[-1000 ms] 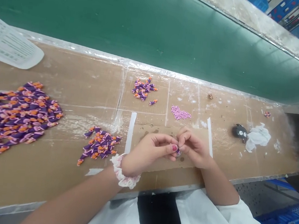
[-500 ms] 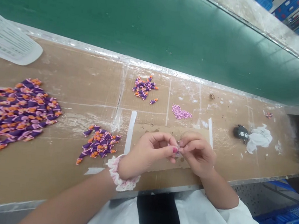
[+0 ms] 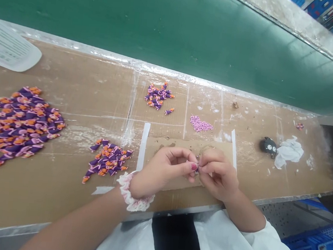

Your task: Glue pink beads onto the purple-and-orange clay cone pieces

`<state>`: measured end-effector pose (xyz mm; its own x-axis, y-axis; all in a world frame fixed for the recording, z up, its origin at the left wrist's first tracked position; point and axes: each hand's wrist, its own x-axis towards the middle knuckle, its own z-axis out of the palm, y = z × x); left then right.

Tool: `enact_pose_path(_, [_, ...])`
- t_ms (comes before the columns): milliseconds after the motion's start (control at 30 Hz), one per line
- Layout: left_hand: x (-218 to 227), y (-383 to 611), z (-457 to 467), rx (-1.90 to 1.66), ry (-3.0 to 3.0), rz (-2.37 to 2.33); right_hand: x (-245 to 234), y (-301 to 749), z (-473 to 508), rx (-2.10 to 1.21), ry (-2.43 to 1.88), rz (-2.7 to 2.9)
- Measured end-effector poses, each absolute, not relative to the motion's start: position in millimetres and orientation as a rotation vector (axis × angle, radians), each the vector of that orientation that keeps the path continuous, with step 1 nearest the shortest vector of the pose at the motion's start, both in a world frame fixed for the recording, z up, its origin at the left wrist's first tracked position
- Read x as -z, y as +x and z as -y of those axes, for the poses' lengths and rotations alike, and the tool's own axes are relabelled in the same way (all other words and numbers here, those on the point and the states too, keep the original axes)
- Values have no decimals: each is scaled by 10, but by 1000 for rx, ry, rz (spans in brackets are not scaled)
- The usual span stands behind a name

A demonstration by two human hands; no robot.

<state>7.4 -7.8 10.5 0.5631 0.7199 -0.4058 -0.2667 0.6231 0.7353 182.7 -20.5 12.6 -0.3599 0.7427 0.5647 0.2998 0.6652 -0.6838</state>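
Note:
My left hand [image 3: 165, 170] and my right hand [image 3: 218, 173] meet fingertip to fingertip over a taped cardboard patch [image 3: 182, 146] near the bench's front edge. Both pinch one small purple piece [image 3: 197, 168], mostly hidden by the fingers. A white scrunchie [image 3: 131, 196] sits on my left wrist. A small pile of purple-and-orange pieces [image 3: 107, 160] lies just left of my left hand. A heap of tiny pink beads [image 3: 200, 124] lies beyond my hands.
A big spread of purple-and-orange pieces [image 3: 13, 122] covers the left of the cardboard-covered bench [image 3: 84, 93]. Another small pile [image 3: 157, 96] lies at the back. A white slotted tray [image 3: 9, 49] sits far left, with a black toy figure [image 3: 268, 146] and a crumpled white cloth [image 3: 289, 150] at right. A green conveyor belt [image 3: 164, 26] runs behind.
My hands stay pinched together on the small piece, with only slight finger movement. The view has shifted a little, so everything sits slightly lower and to the left.

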Motion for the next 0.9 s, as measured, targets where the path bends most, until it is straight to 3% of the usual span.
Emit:
enact_pose_path(167, [-173, 81, 62, -627, 726, -775, -126, 1857, 199, -474, -806, 2056])
enact_pose_path(900, [-239, 28, 34, -606, 966, -828, -167, 1830, 174, -727, -766, 1981])
